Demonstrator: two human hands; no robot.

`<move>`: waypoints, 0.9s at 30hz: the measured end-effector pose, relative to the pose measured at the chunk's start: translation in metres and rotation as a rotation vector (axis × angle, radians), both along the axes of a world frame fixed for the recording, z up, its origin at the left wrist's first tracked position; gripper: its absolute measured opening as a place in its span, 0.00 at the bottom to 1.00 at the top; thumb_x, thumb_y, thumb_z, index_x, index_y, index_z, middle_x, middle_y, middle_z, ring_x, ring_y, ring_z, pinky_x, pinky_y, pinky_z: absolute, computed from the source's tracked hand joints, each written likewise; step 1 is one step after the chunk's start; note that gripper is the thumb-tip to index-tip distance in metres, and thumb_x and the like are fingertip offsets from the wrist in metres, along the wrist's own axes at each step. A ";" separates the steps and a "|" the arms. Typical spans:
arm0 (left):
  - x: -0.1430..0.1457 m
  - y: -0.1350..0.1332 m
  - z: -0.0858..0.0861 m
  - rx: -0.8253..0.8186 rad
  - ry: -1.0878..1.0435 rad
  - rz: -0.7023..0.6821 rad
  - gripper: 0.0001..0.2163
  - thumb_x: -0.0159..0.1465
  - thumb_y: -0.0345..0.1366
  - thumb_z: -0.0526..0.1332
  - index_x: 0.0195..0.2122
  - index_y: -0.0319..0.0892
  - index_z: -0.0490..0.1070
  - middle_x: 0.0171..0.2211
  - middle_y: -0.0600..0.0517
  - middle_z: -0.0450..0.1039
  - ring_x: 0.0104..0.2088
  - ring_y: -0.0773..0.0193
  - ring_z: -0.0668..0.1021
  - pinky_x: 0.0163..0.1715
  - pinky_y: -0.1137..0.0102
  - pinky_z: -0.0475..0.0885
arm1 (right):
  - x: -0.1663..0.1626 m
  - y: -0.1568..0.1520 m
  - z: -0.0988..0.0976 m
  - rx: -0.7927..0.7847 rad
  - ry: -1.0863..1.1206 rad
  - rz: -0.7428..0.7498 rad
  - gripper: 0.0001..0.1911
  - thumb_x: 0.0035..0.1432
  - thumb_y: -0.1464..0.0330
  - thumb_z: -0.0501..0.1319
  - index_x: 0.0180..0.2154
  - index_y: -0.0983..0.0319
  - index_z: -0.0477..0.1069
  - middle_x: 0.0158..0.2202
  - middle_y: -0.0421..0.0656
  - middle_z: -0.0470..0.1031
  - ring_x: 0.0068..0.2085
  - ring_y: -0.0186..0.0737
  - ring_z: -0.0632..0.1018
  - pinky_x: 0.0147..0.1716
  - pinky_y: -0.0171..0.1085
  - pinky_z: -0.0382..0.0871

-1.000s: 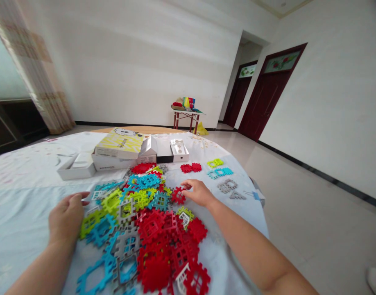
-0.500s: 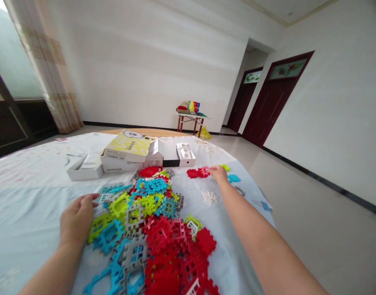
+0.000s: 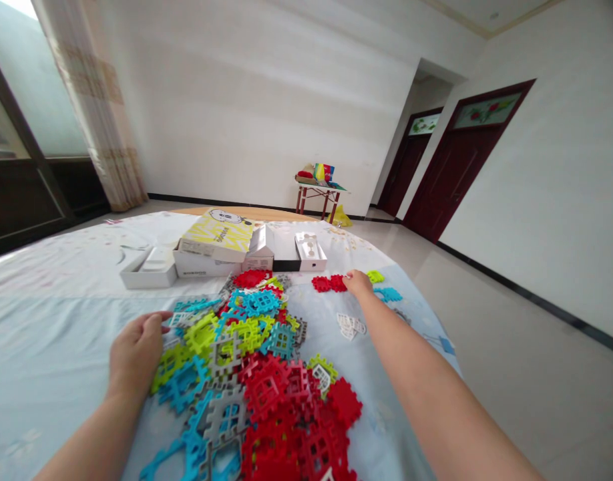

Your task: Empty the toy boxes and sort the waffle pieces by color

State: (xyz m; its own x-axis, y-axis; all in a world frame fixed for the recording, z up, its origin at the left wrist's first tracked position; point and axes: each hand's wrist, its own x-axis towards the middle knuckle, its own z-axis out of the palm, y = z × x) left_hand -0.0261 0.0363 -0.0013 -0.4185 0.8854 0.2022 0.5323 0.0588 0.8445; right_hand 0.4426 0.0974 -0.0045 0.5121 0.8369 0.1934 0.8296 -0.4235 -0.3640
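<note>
The row of red toothed pieces (image 3: 330, 284) lies flat on the table (image 3: 71, 347), right of the pile (image 3: 259, 381), its long axis running left to right. The right hand (image 3: 358, 283) reaches forward on an extended forearm, its fingers at the row's right end (whether clamped on it, I cannot tell from here). The left hand (image 3: 136, 347) is bent inward beside the pile, fingers near a white piece (image 3: 179, 319); their grip cannot be determined. One second earlier, the right hand was beside the pile, fingers on a red window piece.
</note>
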 end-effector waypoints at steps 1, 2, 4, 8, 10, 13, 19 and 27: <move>0.001 -0.001 0.001 0.000 -0.002 0.000 0.17 0.56 0.40 0.49 0.37 0.39 0.74 0.24 0.51 0.73 0.31 0.58 0.74 0.31 0.68 0.66 | -0.001 0.002 -0.001 -0.007 -0.006 0.012 0.17 0.51 0.64 0.58 0.43 0.60 0.74 0.45 0.50 0.75 0.48 0.47 0.74 0.43 0.38 0.65; 0.001 -0.001 0.002 -0.001 -0.004 0.002 0.17 0.56 0.41 0.49 0.37 0.39 0.74 0.24 0.51 0.73 0.31 0.58 0.74 0.30 0.68 0.66 | -0.002 0.004 -0.002 -0.013 -0.009 0.026 0.17 0.51 0.65 0.58 0.44 0.60 0.73 0.46 0.50 0.75 0.49 0.47 0.74 0.44 0.39 0.65; 0.003 -0.003 0.004 -0.013 -0.005 0.005 0.17 0.56 0.41 0.49 0.37 0.39 0.74 0.24 0.51 0.72 0.31 0.58 0.74 0.30 0.68 0.65 | -0.004 0.009 -0.003 -0.023 -0.006 0.058 0.18 0.52 0.66 0.57 0.46 0.59 0.72 0.47 0.49 0.74 0.49 0.45 0.73 0.45 0.38 0.65; 0.004 -0.005 0.007 -0.022 -0.009 -0.001 0.17 0.56 0.40 0.49 0.38 0.38 0.74 0.24 0.51 0.72 0.31 0.59 0.73 0.29 0.69 0.65 | -0.005 0.018 -0.006 -0.040 0.017 0.144 0.19 0.53 0.68 0.56 0.47 0.60 0.71 0.48 0.46 0.74 0.48 0.40 0.74 0.45 0.33 0.64; 0.003 -0.005 0.005 -0.018 -0.014 -0.002 0.17 0.57 0.40 0.49 0.37 0.38 0.74 0.24 0.51 0.72 0.31 0.59 0.74 0.30 0.69 0.65 | -0.005 0.020 -0.007 -0.047 0.028 0.180 0.19 0.52 0.69 0.56 0.47 0.60 0.71 0.47 0.45 0.74 0.47 0.39 0.74 0.45 0.32 0.64; 0.001 -0.002 0.001 -0.017 -0.019 0.001 0.17 0.57 0.41 0.49 0.37 0.39 0.73 0.25 0.51 0.72 0.32 0.59 0.74 0.30 0.69 0.65 | -0.004 0.021 -0.007 -0.060 0.043 0.216 0.20 0.50 0.71 0.57 0.47 0.58 0.72 0.46 0.42 0.75 0.47 0.39 0.74 0.45 0.31 0.65; -0.001 0.000 -0.003 -0.016 -0.011 -0.003 0.16 0.57 0.41 0.49 0.37 0.41 0.73 0.25 0.52 0.72 0.32 0.61 0.73 0.31 0.70 0.64 | -0.003 0.019 -0.004 -0.091 0.064 0.265 0.23 0.50 0.72 0.56 0.50 0.60 0.69 0.48 0.41 0.74 0.47 0.37 0.74 0.44 0.30 0.65; 0.000 0.001 -0.004 -0.010 -0.021 -0.002 0.17 0.57 0.41 0.49 0.37 0.40 0.74 0.25 0.51 0.72 0.32 0.60 0.73 0.31 0.69 0.64 | -0.008 0.006 0.007 -0.071 0.004 0.205 0.20 0.53 0.67 0.55 0.49 0.57 0.69 0.48 0.42 0.74 0.47 0.40 0.74 0.44 0.33 0.65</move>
State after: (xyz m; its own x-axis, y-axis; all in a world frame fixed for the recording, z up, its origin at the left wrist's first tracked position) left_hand -0.0261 0.0372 -0.0053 -0.4209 0.8880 0.1851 0.5150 0.0659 0.8547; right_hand 0.4342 0.1032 0.0025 0.3303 0.9351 0.1281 0.8996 -0.2708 -0.3427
